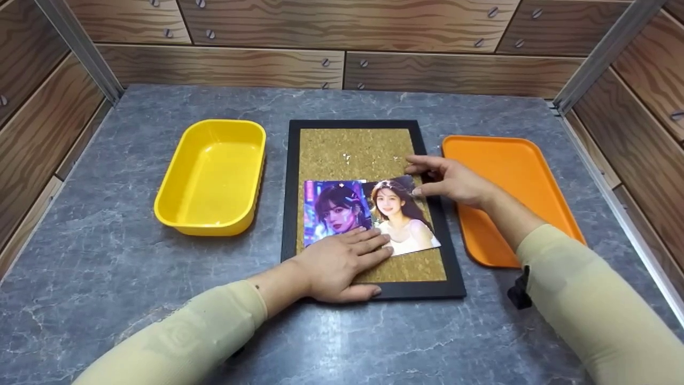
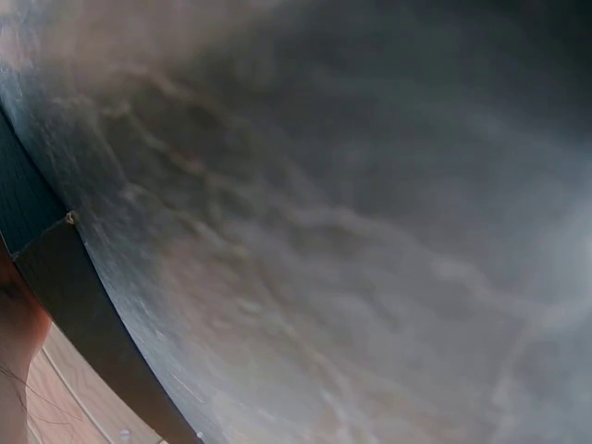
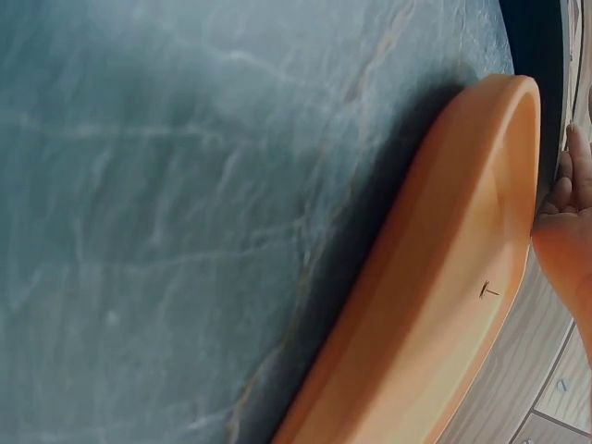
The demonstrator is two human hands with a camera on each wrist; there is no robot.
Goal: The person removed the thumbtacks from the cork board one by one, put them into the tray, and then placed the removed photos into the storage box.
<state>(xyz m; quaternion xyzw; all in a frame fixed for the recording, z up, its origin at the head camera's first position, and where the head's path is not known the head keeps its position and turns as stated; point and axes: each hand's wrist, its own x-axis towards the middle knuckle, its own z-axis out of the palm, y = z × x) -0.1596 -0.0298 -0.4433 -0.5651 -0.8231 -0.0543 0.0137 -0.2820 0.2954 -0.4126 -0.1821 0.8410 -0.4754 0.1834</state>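
- My left hand (image 1: 339, 264) lies flat, fingers straight, gripping nothing, across the lower parts of the purple-toned print (image 1: 334, 208) and the white-top print (image 1: 403, 227).
- My right hand (image 1: 454, 182) holds nothing, thumb and forefinger apart, thumb tip at the white-top print's right edge.
- Both prints lie side by side on the black-framed cork board (image 1: 326, 149), between yellow tub (image 1: 219, 184) and orange tray (image 1: 502, 160).

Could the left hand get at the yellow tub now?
Probably yes: the left hand rests palm-down, partly on the portrait prints, gripping nothing, and nothing upright stands between it and the yellow tub.
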